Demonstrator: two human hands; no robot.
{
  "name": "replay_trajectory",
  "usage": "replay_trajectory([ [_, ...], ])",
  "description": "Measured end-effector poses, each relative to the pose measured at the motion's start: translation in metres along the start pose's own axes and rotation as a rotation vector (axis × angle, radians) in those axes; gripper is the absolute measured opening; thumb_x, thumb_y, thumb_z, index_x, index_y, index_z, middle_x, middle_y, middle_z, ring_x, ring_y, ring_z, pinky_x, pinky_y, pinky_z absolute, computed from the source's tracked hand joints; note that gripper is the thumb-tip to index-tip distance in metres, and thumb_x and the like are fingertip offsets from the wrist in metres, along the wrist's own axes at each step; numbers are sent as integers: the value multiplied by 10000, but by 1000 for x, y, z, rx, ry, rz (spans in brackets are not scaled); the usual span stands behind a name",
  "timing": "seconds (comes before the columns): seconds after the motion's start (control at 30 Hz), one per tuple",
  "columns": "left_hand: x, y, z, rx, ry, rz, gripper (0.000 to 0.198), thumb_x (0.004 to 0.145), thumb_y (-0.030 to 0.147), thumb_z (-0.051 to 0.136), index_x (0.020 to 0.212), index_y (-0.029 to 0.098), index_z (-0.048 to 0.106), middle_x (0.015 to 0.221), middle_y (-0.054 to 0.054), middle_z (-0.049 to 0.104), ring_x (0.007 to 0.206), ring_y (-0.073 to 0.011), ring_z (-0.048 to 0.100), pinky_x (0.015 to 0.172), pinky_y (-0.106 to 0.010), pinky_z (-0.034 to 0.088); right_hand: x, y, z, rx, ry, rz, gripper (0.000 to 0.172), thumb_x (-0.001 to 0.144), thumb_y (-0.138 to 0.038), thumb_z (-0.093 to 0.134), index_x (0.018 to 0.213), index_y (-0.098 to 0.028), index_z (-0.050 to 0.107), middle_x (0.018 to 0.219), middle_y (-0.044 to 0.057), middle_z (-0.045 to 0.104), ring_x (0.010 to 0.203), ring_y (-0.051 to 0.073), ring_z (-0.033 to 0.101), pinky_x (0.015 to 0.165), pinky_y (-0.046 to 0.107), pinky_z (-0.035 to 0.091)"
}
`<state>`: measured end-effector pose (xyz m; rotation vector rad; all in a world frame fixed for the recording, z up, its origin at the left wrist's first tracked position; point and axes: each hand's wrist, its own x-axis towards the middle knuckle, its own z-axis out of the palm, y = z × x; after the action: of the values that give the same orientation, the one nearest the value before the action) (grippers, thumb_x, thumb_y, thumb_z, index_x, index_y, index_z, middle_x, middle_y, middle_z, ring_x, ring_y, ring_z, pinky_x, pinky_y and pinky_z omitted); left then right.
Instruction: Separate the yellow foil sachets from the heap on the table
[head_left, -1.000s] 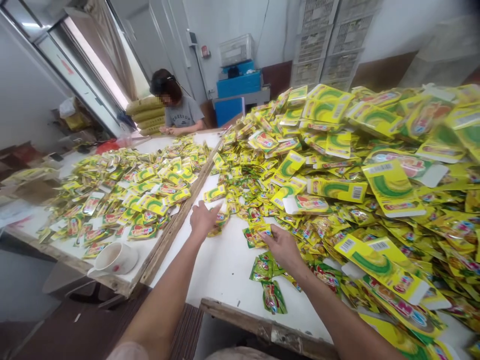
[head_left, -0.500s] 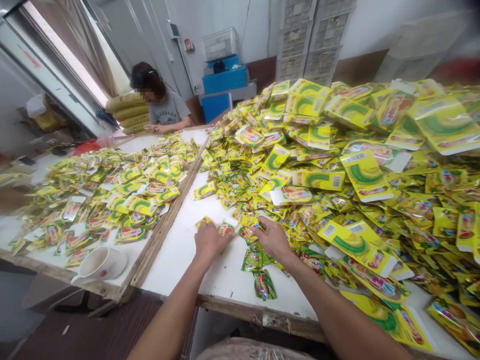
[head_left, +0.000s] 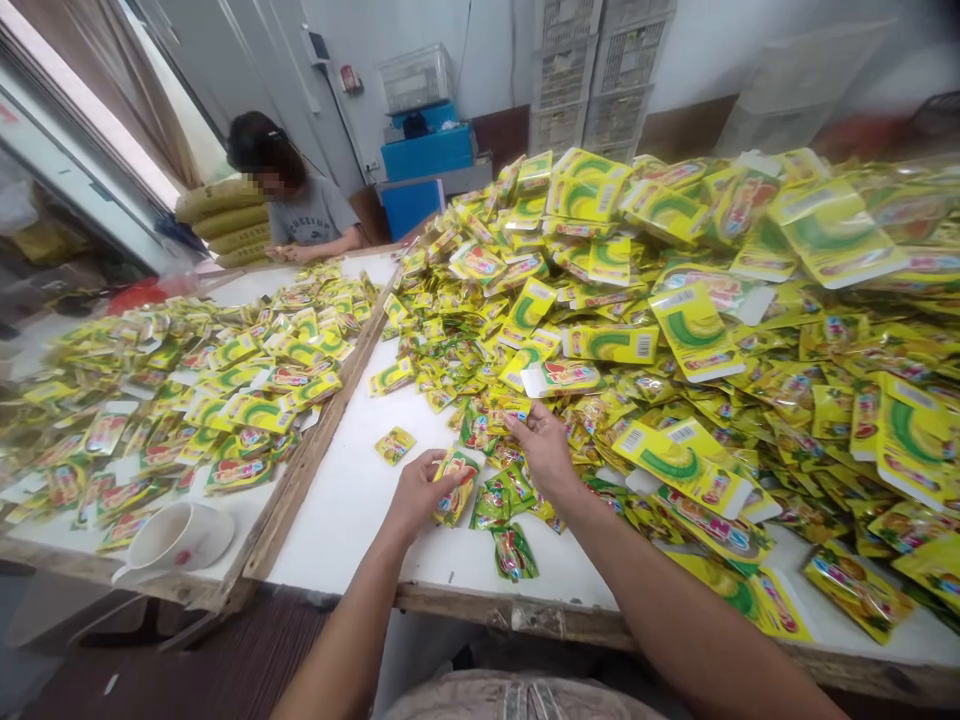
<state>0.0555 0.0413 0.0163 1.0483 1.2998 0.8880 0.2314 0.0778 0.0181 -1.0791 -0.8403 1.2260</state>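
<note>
My left hand (head_left: 417, 498) is closed on a small yellow-and-green packet (head_left: 457, 487), held tilted just over the white tabletop (head_left: 337, 500). To the right, my right hand (head_left: 547, 455) has its thumb and fingers pinched on a small yellow sachet (head_left: 504, 422) at the near edge of a big heap; the fingertips partly hide it. Between my hands and the table edge lie several green sachets (head_left: 493, 502), one (head_left: 514, 552) nearest me. A single yellow sachet (head_left: 395, 445) rests alone left of my left hand.
Yellow flat packs (head_left: 697, 330) and sachets are heaped high on the right. Past a wooden ridge (head_left: 319, 440), a second pile (head_left: 247, 390) covers the left table, with a white mug (head_left: 180, 537) near its front edge. A person (head_left: 300, 200) sits at the far side.
My left hand has drawn nearer to me, lifting a packet and leaving one yellow sachet behind on the table. My right hand has moved slightly forward into the heap's edge. The view has shifted a little.
</note>
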Motion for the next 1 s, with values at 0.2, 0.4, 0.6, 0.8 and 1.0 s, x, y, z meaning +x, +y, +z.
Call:
replay_trajectory([
  [0.2,3,1,3,-188,-34,-21,543,554,380,796,996,151,583,708,-44,710,629,-199,668,620,-293,500,0,8,0,-5,-83,35,297,624,-379,702,778,-190,532,735,-4,613,672,138,552,549,240,441],
  [0.4,3,0,6,-213,-66,9,565,564,369,794,1046,151,596,720,-37,709,633,-192,667,616,-279,498,-3,6,3,-31,-77,3,301,655,-402,656,846,-202,538,782,11,625,699,150,560,590,257,451],
  [0.6,4,-1,3,-236,-2,-6,533,598,343,782,1059,149,598,730,-44,722,628,-186,669,629,-284,508,-3,0,-5,-512,-218,-82,259,698,-405,606,606,-200,477,549,-46,448,552,115,414,511,228,324],
  [0.8,3,-7,5,-155,-35,37,504,595,329,780,1043,144,638,872,-64,731,754,-202,672,727,-307,511,-4,-6,-8,-860,-353,-170,245,667,-255,652,508,-189,477,536,-49,418,517,100,339,496,226,235],
  [1.0,2,-3,8,-136,-119,-9,504,579,346,782,1029,155,658,919,-68,725,811,-228,669,723,-305,513,-6,-3,-7,-822,-505,-180,68,641,-156,639,594,-204,626,596,-34,539,562,113,450,531,222,293],
])
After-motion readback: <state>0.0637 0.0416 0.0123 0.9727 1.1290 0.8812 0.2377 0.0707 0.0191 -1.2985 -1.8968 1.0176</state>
